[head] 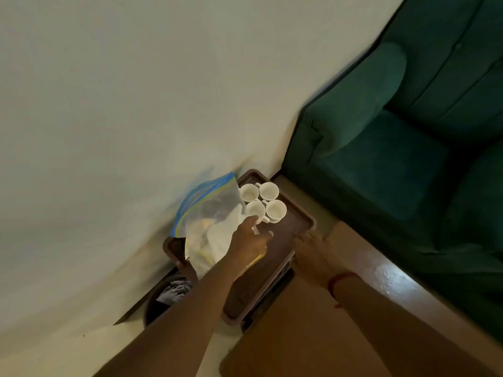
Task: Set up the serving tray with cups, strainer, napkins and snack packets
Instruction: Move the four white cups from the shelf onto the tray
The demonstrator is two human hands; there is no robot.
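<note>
There was the brown serving tray (283, 240), long axis running away from the person toward the corner where the pale wall (136, 104) met the green sofa (381, 159). Four white cups (263, 201) sat in a tight two-by-two cluster at the far end, mouths up, with the nearest cup's handle pointing back toward the person. The left hand (251, 242) was over the tray's middle, back to the camera and fingers curled. It appeared to grip a clear zip bag (215, 213), though blur hid the exact hold. The bag stood up along the tray's left side, its blue-and-yellow zip end pointing up and away, with pale contents inside that could not be made out. The right hand (313, 248) lay flat on the tray's long right rim, fingers stretched forward, holding nothing. The brown worktop (313, 336) lay just beside that rim. Near the tray's near-left corner sat a dark bin (152, 308) with grey cloth in it.
</note>
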